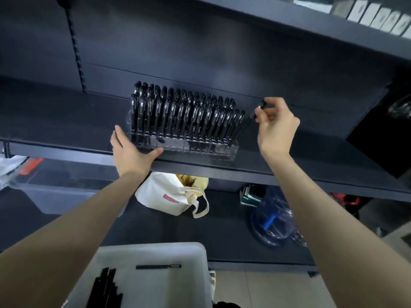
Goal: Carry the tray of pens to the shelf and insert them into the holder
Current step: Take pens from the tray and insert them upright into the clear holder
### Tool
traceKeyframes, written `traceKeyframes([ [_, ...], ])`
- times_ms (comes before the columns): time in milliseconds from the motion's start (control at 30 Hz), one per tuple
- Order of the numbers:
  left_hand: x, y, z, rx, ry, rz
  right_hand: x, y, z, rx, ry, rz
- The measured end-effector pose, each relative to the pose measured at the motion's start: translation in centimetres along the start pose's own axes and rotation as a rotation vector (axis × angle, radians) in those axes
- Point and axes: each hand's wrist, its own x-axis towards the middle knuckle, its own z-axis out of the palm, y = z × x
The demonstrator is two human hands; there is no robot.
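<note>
step in hand: inserting pens into the holder one at a time; the tray stands below the shelf, so the carrying part looks done.
right hand point(275, 127): thumb and fingertips pinch the top end of a black pen point(246, 121); the pen is tilted and its lower end points at the right end of the holder.
left hand point(133, 152): fingers are straight and close together against the left end of the holder, with the thumb spread along its front foot; i judge that it steadies the holder.
holder point(224, 152): clear, it stands on the shelf point(255, 171) near the front edge and is almost full of upright pens point(184, 112).
tray point(189, 285): white, low in the view, with a single pen point(158, 266) lying apart and a bundle of pens point(104, 287) at its left side.
next move: the held pen needs to be turned more upright and lowered into a free slot at the right end. whether its tip is already inside a slot, i cannot tell. after that the right hand should reach down to the tray for another pen.
</note>
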Motion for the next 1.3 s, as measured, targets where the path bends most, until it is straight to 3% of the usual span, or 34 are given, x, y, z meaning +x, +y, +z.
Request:
traceKeyframes([
  [333,0.8,-1.3,1.4,-0.090,0.097,0.013,1.6,1.3,2.6,-0.017,0.011,-0.060],
  [733,0.7,-1.9,1.6,-0.128,0.100,0.023,1.1,2.9,5.1,-0.218,-0.225,-0.031],
  [900,0.7,-2.0,1.7,-0.132,0.096,0.019,0.7,3.1,5.5,-0.207,-0.228,0.020],
  [1300,-1.3,-2.7,-1.1,0.016,-0.086,0.043,-3.0,1.4,3.6,-0.303,-0.250,0.028],
])
